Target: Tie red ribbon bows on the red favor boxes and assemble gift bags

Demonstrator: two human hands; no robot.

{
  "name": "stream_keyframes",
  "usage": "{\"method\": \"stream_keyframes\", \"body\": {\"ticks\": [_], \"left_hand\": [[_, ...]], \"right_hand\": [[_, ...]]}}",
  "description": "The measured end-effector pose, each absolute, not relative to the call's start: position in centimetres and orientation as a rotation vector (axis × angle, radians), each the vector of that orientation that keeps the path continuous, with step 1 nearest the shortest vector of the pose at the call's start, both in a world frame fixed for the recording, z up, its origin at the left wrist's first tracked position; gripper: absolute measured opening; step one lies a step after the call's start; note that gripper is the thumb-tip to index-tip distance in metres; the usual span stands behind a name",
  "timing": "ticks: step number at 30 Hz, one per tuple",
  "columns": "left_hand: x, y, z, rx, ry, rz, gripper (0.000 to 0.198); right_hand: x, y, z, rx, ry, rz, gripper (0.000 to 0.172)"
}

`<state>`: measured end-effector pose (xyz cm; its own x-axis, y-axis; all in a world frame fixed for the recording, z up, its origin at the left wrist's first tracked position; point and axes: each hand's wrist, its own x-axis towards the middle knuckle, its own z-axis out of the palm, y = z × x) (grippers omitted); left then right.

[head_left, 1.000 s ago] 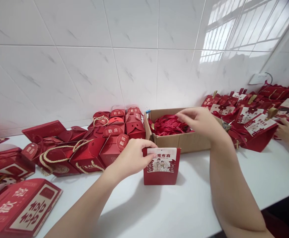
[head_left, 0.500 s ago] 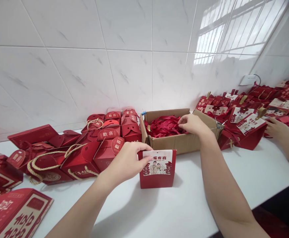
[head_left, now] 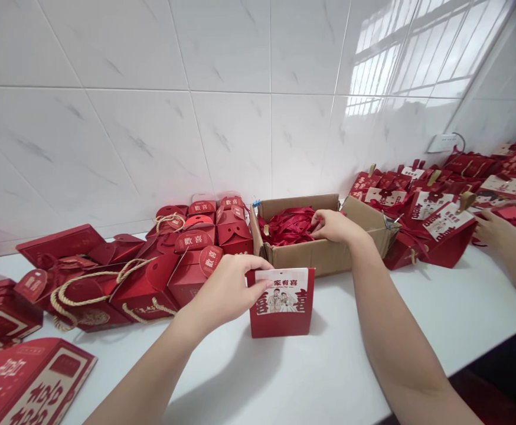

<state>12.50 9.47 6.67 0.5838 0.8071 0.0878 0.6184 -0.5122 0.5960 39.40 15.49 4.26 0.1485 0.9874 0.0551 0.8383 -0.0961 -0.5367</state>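
Note:
My left hand [head_left: 235,290] pinches the top left edge of a small red gift box [head_left: 281,323], which stands upright on the white table. A white card [head_left: 287,289] with a wedding couple and Chinese lettering covers the box's upper front, and my thumb presses on it. My right hand [head_left: 338,225] reaches over the front wall of an open cardboard box [head_left: 311,260]. Its thumb and fingers are drawn together on the red ribbon [head_left: 291,225] heaped inside; the fingertips are partly hidden among the loops.
Folded red gift boxes [head_left: 196,236], some with rope handles [head_left: 83,286], crowd the left side. A larger red box [head_left: 32,378] lies front left. More red boxes with cards [head_left: 448,221] fill the right, where another person's hands [head_left: 501,230] work. A tiled wall [head_left: 222,141] stands behind.
My right hand has shifted slightly left and down, its fingers deeper among the ribbons. My left hand and the small red gift box have stayed in place.

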Motion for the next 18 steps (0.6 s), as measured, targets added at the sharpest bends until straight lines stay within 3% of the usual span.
{"method": "stream_keyframes", "body": {"ticks": [10, 18], "left_hand": [[12.57, 9.51, 6.78, 2.312, 1.156, 0.499, 0.018], [12.54, 9.45, 6.9, 2.338, 1.161, 0.485, 0.019]], "right_hand": [[39.56, 15.12, 4.83, -1.882, -1.611, 0.349, 0.018], [39.97, 15.3, 4.95, -1.643, -1.437, 0.386, 0.026]]}}
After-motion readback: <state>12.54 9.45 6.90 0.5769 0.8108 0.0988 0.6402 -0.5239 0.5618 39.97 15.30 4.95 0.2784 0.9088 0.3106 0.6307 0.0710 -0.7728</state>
